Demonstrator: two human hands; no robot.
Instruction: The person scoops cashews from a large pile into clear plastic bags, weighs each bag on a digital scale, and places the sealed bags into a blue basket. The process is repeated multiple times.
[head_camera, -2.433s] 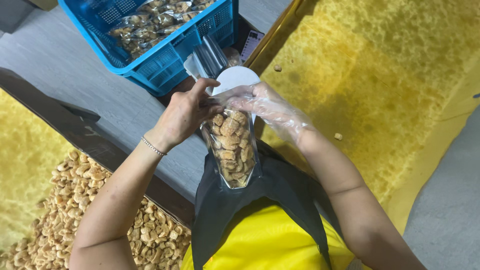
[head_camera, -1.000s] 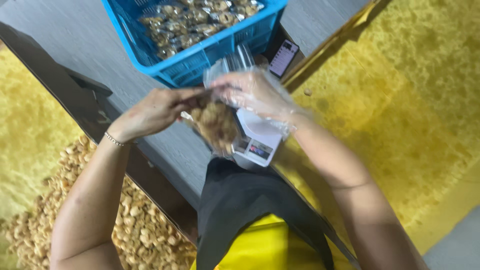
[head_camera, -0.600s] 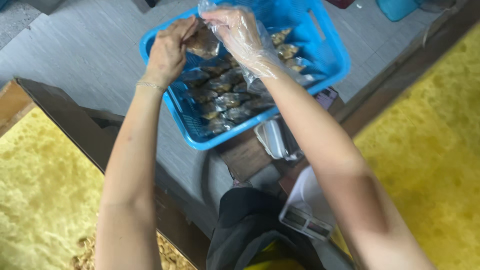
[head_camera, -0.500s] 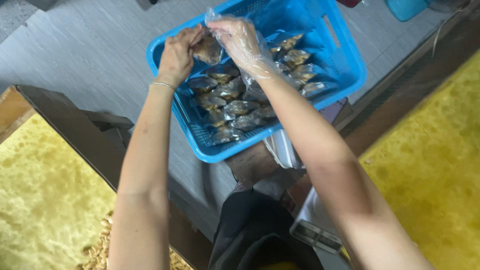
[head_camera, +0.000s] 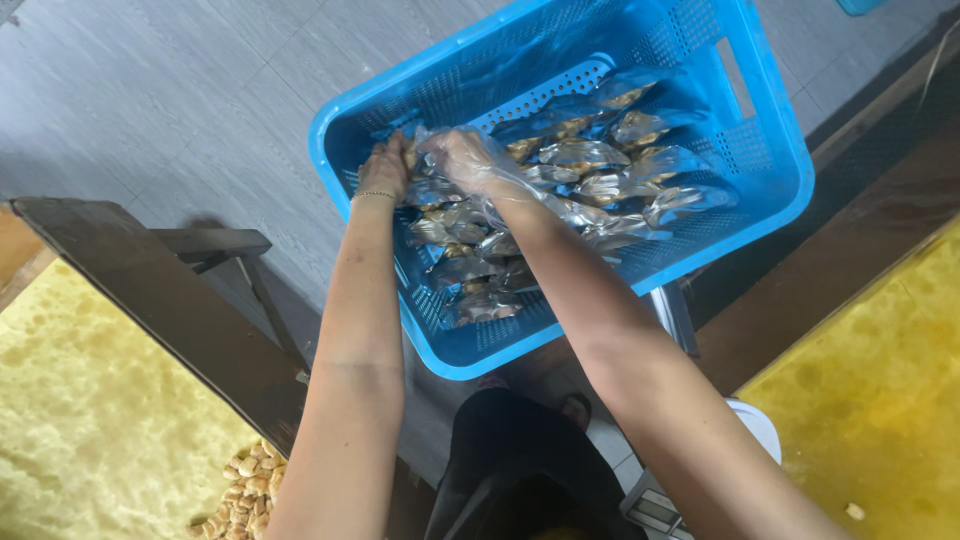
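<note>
Two hands: both are reached down into a blue plastic crate (head_camera: 770, 215), seen from above.
Left hand (head_camera: 385, 168): bare, a thin bracelet at the wrist; its fingers are curled shut on the near edge of a clear snack bag (head_camera: 425, 178) at the crate's far left corner.
Right hand (head_camera: 462, 160): covered by a thin clear glove; it is closed on the same bag from the other side (how firmly cannot be told, as the glove and the bag film blur together).
Bag position: held low inside the crate, touching or just above the other filled bags (head_camera: 600, 185).
Crate contents: many shiny clear bags of brown snacks are piled loosely, overlapping.
Surroundings: a grey floor (head_camera: 150, 100) is seen under the crate, a dark wooden frame (head_camera: 170, 300) at left, loose snack pieces (head_camera: 245, 490) at bottom left, yellow sheeting (head_camera: 870, 400) at right.
Risk, as judged: the bag may slide off the slippery pile if released unevenly, or be crushed if pressed down.
</note>
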